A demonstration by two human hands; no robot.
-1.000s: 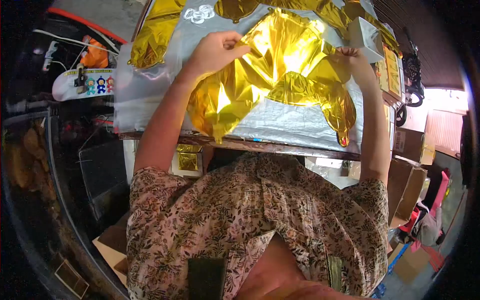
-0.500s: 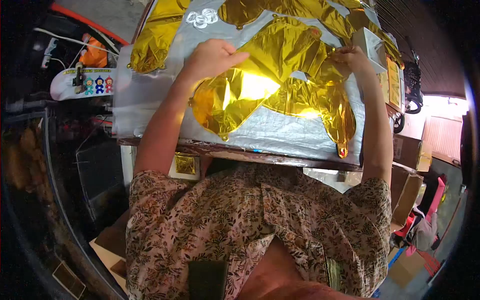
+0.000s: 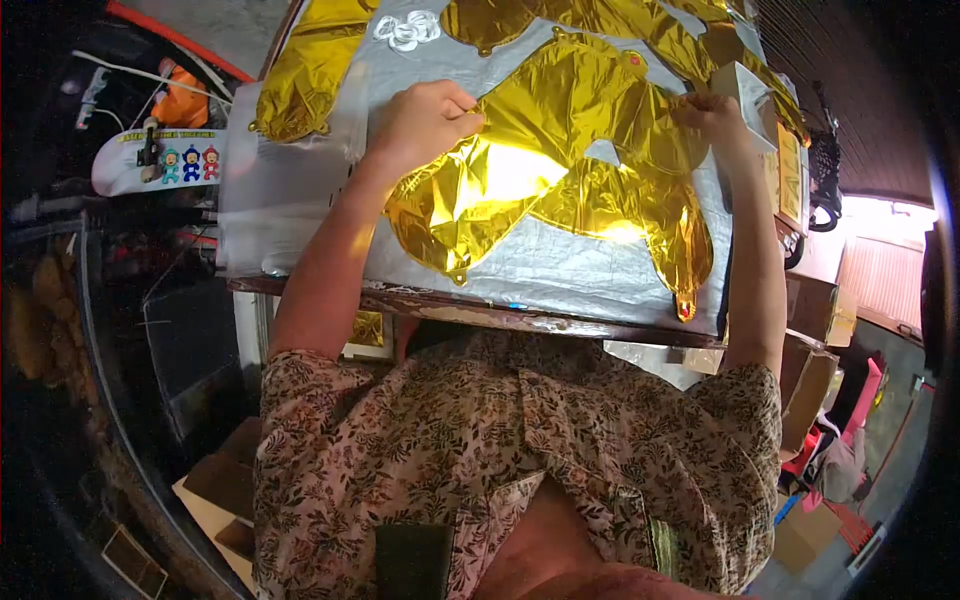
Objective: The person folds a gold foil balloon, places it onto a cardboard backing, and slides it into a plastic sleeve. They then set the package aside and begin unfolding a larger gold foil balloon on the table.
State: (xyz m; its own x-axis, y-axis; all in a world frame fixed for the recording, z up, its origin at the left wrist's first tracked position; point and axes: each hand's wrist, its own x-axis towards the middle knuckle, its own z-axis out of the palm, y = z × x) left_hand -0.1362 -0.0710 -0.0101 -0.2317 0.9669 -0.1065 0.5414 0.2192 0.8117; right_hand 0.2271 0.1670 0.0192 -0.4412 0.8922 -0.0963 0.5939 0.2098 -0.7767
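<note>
A flat, uninflated gold foil balloon (image 3: 570, 95) lies in front of me, its surface creased and shiny. My left hand (image 3: 425, 120) is closed at its left edge, thumb and fingers pinched together on the foil. At the opposite side, my right hand (image 3: 710, 118) pinches the balloon's right edge between thumb and fingertips. The lower part of the foil (image 3: 620, 205) spreads towards me and ends in a narrow tip at the lower right. A bright glare covers the foil beside my left hand.
Silvery sheeting (image 3: 540, 275) covers the table. More gold foil (image 3: 315, 70) lies at the left and along the far side. A coil of white ribbon (image 3: 408, 30) rests at the back, an open white box (image 3: 745, 95) at the right. A skateboard (image 3: 180, 160) is off to the left.
My left thumb, stretched out over the foil before, has drawn in against the fingers at the balloon's edge. My right hand keeps its pinch on the right edge. The view has shifted slightly.
</note>
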